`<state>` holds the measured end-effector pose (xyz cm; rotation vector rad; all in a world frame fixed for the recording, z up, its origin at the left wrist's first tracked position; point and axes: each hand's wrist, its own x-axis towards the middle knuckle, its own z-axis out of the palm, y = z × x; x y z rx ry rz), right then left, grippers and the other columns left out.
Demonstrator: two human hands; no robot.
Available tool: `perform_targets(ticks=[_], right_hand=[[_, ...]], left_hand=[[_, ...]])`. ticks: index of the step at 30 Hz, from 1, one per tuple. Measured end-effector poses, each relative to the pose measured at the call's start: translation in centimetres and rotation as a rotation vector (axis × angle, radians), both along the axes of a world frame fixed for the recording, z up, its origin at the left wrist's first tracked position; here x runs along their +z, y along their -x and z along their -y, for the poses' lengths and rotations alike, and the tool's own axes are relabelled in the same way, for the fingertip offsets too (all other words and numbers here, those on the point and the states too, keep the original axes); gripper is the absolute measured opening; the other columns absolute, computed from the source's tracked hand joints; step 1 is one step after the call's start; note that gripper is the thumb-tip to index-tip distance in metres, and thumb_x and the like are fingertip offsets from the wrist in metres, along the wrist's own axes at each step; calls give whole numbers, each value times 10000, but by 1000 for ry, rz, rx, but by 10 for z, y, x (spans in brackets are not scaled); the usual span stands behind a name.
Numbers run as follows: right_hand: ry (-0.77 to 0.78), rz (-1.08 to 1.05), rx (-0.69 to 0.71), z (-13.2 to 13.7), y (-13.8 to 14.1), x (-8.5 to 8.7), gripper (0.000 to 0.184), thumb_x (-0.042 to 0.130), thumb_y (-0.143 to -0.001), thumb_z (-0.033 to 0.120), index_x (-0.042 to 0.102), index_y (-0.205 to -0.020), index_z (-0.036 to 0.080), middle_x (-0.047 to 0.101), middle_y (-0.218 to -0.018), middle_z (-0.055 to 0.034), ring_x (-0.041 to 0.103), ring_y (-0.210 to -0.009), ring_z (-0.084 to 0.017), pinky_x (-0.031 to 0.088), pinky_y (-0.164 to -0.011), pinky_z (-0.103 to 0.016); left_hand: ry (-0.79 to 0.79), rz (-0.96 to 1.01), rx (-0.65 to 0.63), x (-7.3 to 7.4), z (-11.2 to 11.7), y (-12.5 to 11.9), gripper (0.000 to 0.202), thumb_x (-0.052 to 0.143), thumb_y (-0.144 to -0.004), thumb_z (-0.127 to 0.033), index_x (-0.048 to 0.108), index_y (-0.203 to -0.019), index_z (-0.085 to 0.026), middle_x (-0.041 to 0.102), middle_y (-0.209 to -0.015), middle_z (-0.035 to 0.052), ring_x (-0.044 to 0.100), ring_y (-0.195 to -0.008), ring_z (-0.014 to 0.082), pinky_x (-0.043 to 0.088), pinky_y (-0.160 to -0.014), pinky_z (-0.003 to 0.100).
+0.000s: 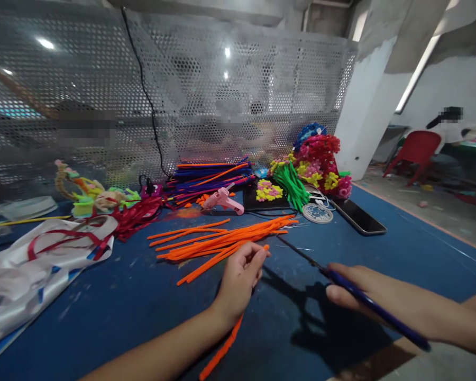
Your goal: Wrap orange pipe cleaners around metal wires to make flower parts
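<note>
My left hand [240,275] is closed in a pinch on an orange pipe cleaner [222,349] that runs back under my wrist, its tip poking out past my fingers. My right hand [360,291] grips blue-handled scissors [381,312], whose thin dark blades [297,251] point toward the pipe cleaner's tip. Just beyond my left hand lies a loose pile of orange pipe cleaners [218,241] on the blue table [122,296].
A pink glue gun [223,201], a bundle of coloured pipe cleaners [210,177], pipe-cleaner flowers [317,159], a phone [359,216] and a round white disc [317,213] lie at the back. White plastic with red ribbon [51,248] lies left. Perforated metal screen [222,90] behind. Another person sits far right by a red chair [414,153].
</note>
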<state>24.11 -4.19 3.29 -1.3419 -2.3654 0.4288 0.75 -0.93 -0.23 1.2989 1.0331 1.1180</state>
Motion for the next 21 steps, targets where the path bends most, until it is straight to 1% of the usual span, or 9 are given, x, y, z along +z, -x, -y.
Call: perform_targets(ticks=[1,2,3,4,6,9,14,18,21], right_hand=[[233,90,-21,0,7,5,468,368,-848,589,587,-761,185,628,-627,-42,573,-492,-141,431,-431,-222],[343,140,-38,-1,13,10,500,346,-840,612,580,-801,172,633,-685,-59,582,-547,-157,442,-473,-239],[418,169,-34,-2,18,14,525,328,-834,628,571,-831,163,630,-726,-70,579,-589,-169,447,-516,-257],[459,182,-31,-3,22,17,546,309,-831,640,564,-851,158,625,-761,-79,573,-623,-177,444,-550,-271],[495,165,-11,-4,26,19,577,270,-828,660,552,-856,157,611,-785,-83,547,-642,-176,425,-569,-275],[529,131,-3,-5,28,16,618,221,-819,687,541,-831,158,594,-770,-77,506,-619,-158,394,-543,-258],[555,142,-6,-4,28,18,632,242,-797,712,542,-836,157,570,-752,-66,477,-610,-146,375,-546,-253],[551,102,-7,-5,31,15,628,238,-794,722,516,-765,160,518,-652,-23,411,-535,-109,319,-479,-221],[563,14,4,-5,37,9,618,222,-798,725,456,-668,168,432,-558,18,331,-482,-79,261,-426,-199]], left_hand=[[13,6,-21,-1,1,0,269,520,-803,-413,529,-770,-147,329,-445,-96,274,-380,43,193,-386,167],[26,17,-40,-1,1,-1,269,529,-796,-415,528,-766,-148,319,-439,-99,265,-377,43,185,-383,167],[38,28,-58,-1,2,-1,270,538,-787,-417,529,-762,-149,312,-436,-100,259,-376,42,180,-381,166],[49,41,-70,-2,2,-1,272,546,-779,-420,529,-761,-149,307,-436,-102,255,-375,40,176,-379,165],[67,65,-80,-2,2,-1,278,554,-767,-427,531,-760,-150,297,-432,-105,243,-368,38,168,-374,165],[83,87,-75,-2,3,-2,286,558,-757,-438,523,-737,-155,278,-409,-111,222,-350,36,155,-363,164],[89,104,-83,-1,4,-2,295,570,-743,-446,529,-743,-154,273,-404,-113,218,-346,35,153,-359,163],[83,112,-89,-2,2,-2,297,570,-745,-452,526,-742,-158,254,-400,-116,204,-341,33,145,-354,161],[84,123,-86,-3,1,-2,301,574,-744,-456,509,-723,-163,248,-394,-117,200,-339,31,145,-352,154]])
